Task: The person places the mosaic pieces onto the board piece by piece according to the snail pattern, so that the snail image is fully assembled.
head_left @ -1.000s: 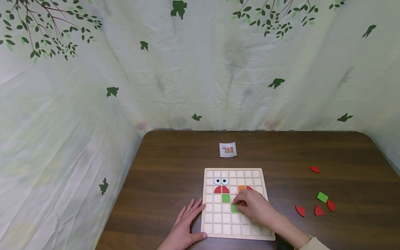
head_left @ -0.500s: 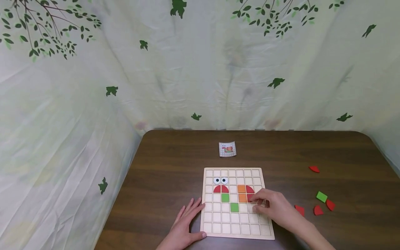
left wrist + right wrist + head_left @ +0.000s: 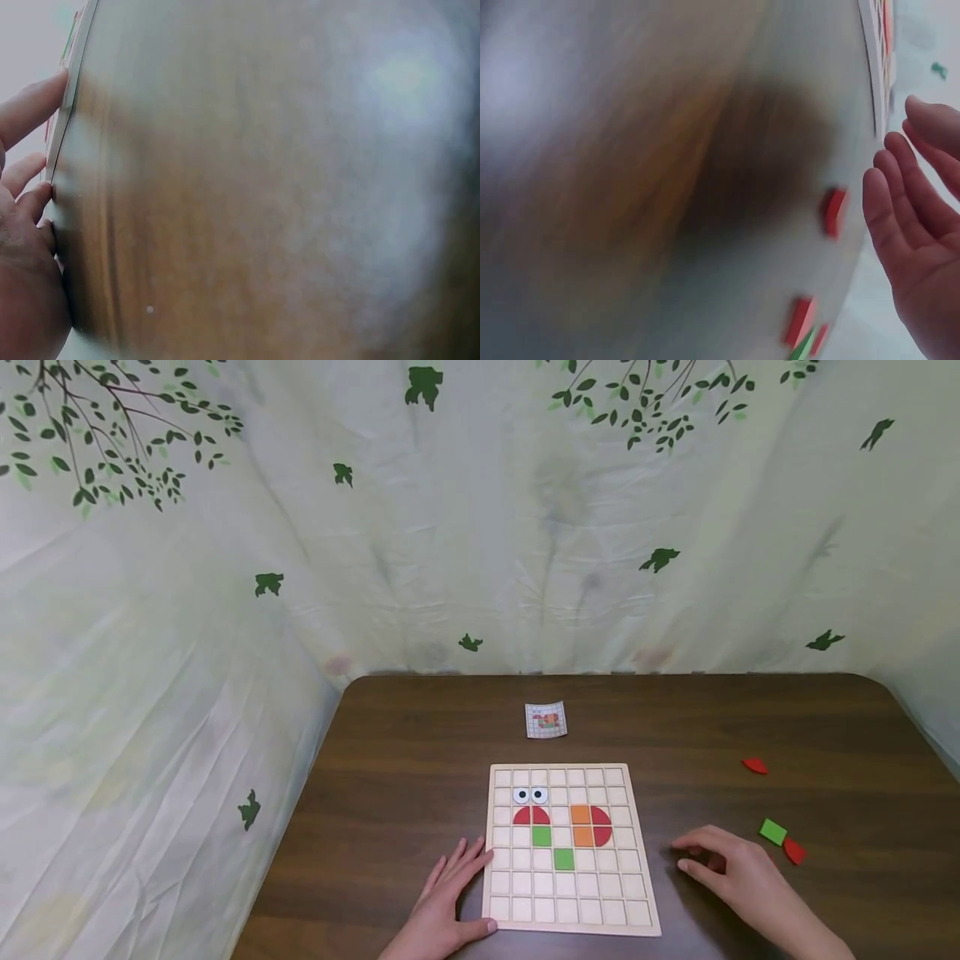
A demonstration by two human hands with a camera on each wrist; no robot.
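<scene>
A wooden grid board (image 3: 525,906) lies on the brown table (image 3: 405,760). It holds two eye pieces (image 3: 531,795), red quarter-rounds (image 3: 532,815), two green squares (image 3: 542,836), two orange squares (image 3: 581,825) and two red quarter-rounds (image 3: 602,825) beside them. My left hand (image 3: 459,875) lies flat on the table, fingers touching the board's left edge (image 3: 66,112). My right hand (image 3: 693,853) hovers over the table right of the board, fingers relaxed and holding nothing. In the right wrist view a red piece (image 3: 834,211) lies just beneath its fingers (image 3: 889,195).
A small pattern card (image 3: 546,720) lies beyond the board. Loose pieces sit at the right: a red one (image 3: 755,766), a green square (image 3: 772,832) and another red one (image 3: 794,851). A leaf-print cloth (image 3: 480,527) hangs behind and to the left.
My right hand left the green square, set a red quarter-round beside the lower orange square, then moved right off the board over the loose red pieces. The left hand stayed put.
</scene>
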